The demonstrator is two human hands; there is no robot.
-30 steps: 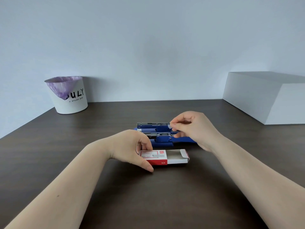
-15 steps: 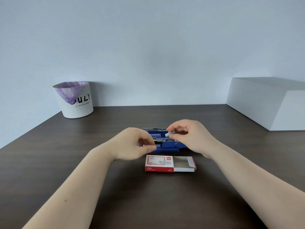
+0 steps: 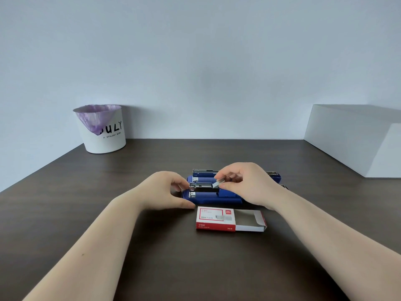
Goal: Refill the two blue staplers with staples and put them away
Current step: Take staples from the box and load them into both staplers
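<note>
Honestly, staple strip (image 3: 218,183) pinched in right hand (image 3: 249,183) over near stapler (image 3: 211,195), rail steadied by half-curled left hand (image 3: 167,190). Slight tilt: strip jammed or snapped.

Blue staplers (image 3: 213,197), red-white staple box (image 3: 217,218)

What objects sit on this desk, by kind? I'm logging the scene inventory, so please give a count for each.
Blue staplers: 2 (near one, far one)
Staple boxes: 1
Staple strips: 1, pinched in the right hand
White bins: 1
White boxes: 1
Total: 6
</note>
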